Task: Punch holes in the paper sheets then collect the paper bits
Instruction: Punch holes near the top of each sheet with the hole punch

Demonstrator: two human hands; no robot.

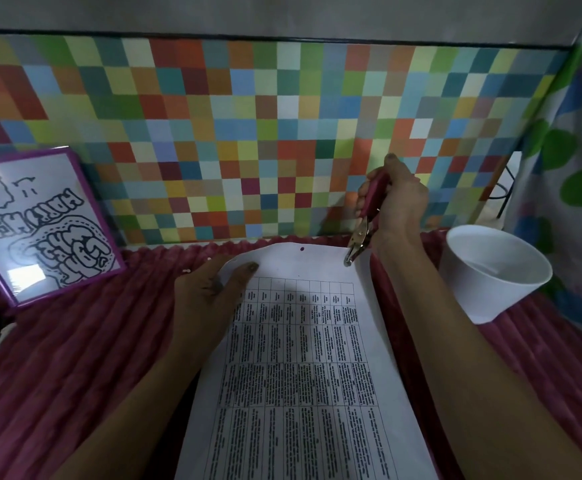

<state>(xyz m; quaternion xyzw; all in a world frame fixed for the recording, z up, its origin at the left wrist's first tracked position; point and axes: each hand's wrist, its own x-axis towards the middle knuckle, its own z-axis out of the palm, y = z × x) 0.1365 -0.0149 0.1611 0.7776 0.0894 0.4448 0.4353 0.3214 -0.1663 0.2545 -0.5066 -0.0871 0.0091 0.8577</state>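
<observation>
A white paper sheet [303, 368] printed with a text table lies on the ribbed pink cloth [75, 368]. One punched hole [302, 249] shows near the middle of its far edge. My right hand [398, 206] grips a single-hole punch [364, 230] with red handles, its metal jaws at the sheet's far right corner. My left hand [206, 299] rests on the sheet's far left corner, fingers laid flat, holding it down. A few tiny white paper bits [186, 271] lie on the cloth just beyond my left hand.
A white cup [490, 275] stands on the cloth to the right of my right arm. A purple-framed drawing [36, 223] leans against the multicoloured checkered wall [248, 133] at the left. A patterned curtain [573, 168] hangs along the right side.
</observation>
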